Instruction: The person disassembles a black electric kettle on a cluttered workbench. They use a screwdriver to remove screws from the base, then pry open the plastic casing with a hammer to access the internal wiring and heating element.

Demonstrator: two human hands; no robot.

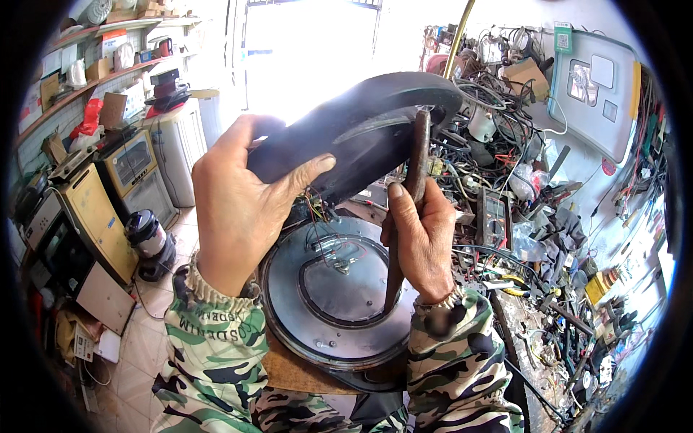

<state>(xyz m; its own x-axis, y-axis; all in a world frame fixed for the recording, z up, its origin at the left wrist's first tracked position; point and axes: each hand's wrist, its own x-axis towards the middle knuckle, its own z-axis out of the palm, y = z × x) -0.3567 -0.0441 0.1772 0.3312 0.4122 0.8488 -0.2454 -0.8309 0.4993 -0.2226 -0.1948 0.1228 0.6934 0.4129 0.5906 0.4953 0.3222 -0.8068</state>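
My left hand grips a dark, curved plastic cover by its left side, thumb on the near face, and holds it tilted up. A long rusty metal bar is in my closed right hand; its upper end overlaps the cover's inner rim. The bar's lower end points down over a round silver metal base below. Thin coloured wires run between the base and the cover's underside. Whether the bar touches the cover or the base, I cannot tell.
A brown board supports the base. To the right, a cluttered bench carries a multimeter, cables and loose tools. A pale panel leans at the wall. Cabinets and a black-topped appliance stand on the left.
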